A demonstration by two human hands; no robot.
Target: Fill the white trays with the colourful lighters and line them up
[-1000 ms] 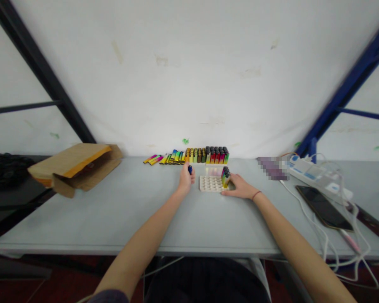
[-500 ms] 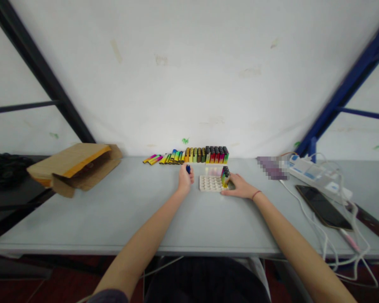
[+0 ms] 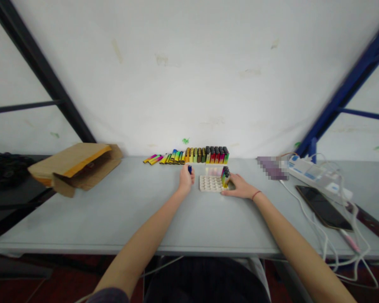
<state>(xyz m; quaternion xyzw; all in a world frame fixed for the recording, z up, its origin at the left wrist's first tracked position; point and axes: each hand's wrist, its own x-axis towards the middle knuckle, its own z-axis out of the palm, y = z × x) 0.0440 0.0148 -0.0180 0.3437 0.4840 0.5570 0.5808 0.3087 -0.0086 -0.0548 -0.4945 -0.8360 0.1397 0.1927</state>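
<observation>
My left hand (image 3: 186, 180) is closed in a fist around a small dark blue object (image 3: 190, 169); only its end shows, so its kind cannot be made out. To the right lies a white tray (image 3: 208, 184) with rows of round holes. Several upright tubes with dark tops and rainbow-coloured bodies (image 3: 225, 175) stand at its right end. My right hand (image 3: 239, 187) grips that end of the tray, thumb at the front corner and fingers behind, close against the tubes.
Along the wall stand dark-topped gradient tubes (image 3: 217, 155) and yellow-green ones (image 3: 196, 155); shiny coloured pieces (image 3: 173, 157) lie left of them. An open cardboard box (image 3: 72, 164) sits at left. At right are a phone (image 3: 324, 206), a power strip (image 3: 318, 176) and loose cables.
Almost nothing differs. My left hand has shifted very slightly right, still closed around the dark blue object; my right hand stays at the tray.
</observation>
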